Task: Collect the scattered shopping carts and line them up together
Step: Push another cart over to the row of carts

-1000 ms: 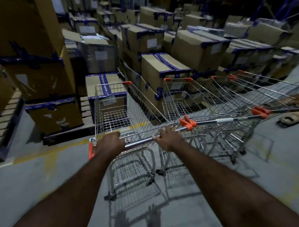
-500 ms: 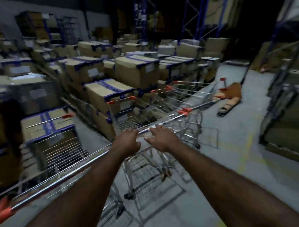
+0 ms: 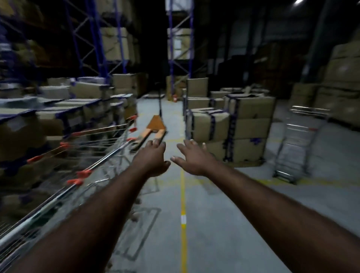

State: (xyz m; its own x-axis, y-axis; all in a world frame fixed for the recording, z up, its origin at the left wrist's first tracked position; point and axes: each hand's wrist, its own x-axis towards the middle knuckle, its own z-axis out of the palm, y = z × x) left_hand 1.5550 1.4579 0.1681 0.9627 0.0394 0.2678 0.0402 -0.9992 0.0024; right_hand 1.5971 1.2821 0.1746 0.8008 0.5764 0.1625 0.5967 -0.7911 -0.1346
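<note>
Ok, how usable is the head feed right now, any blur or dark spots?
Head view: motion blur smears the lined-up carts on the left and the lone cart on the right; the left hand and right hand read fairly sharp; the racking up top sinks into shadow, with one ceiling light flaring top right.

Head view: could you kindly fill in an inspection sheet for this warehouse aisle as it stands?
Surface: grey concrete floor, yellow line running down the aisle.
Job's things: row of carts lined up along the left, blurred; lone cart standing apart on the right.
Clutter: orange pallet jack on the floor ahead.
Hands: left hand and right hand both open, stretched forward, holding nothing.
Cables: nothing seen.
Surroundings: taped cardboard boxes stacked on both sides; blue racking behind; dim light.
</note>
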